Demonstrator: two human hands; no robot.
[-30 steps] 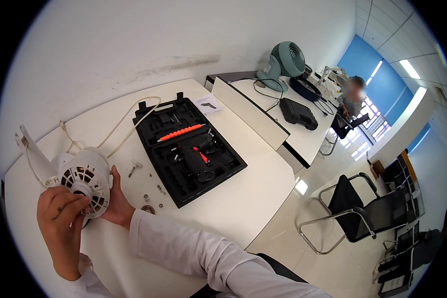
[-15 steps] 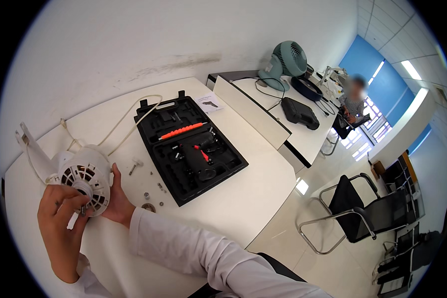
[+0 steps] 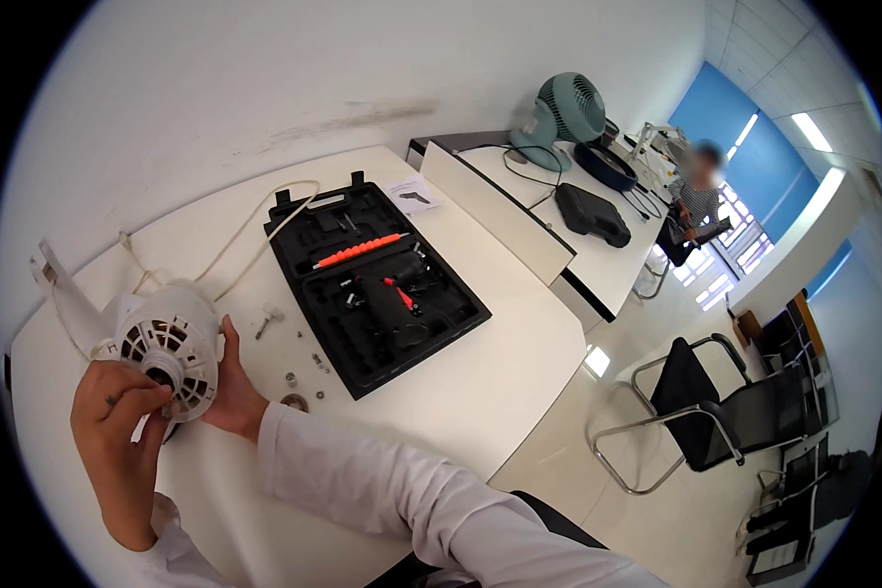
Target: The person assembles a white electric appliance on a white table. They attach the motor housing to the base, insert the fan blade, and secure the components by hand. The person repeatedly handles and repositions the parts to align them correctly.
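A white fan motor housing (image 3: 181, 343) with a slotted front leans on the table at the left, joined to its white stand (image 3: 64, 294). Wrapped against its right side, my right hand (image 3: 233, 397) holds it, thumb up and the other fingers partly hidden behind. My left hand (image 3: 118, 416) is at the front centre of the housing, thumb and fingers pinched together by the round hub (image 3: 165, 365). What lies between those fingertips is too hidden to name. To the right of the housing lie a white-headed screw (image 3: 267, 321), a round metal washer (image 3: 294, 402) and several small metal parts (image 3: 318, 363).
An open black tool case (image 3: 421, 358) holds an orange-red flexible shaft (image 3: 363, 251) and small bits. A pale cord (image 3: 255, 257) loops to the case. A leaflet (image 3: 412, 195) lies behind it. On the adjoining desk stand a green fan (image 3: 570, 108) and a closed black case (image 3: 592, 216); a person sits beyond.
My left fingertips have moved up and in toward the hub. The small metal piece that showed between them is now hidden. My right hand keeps its hold on the housing.
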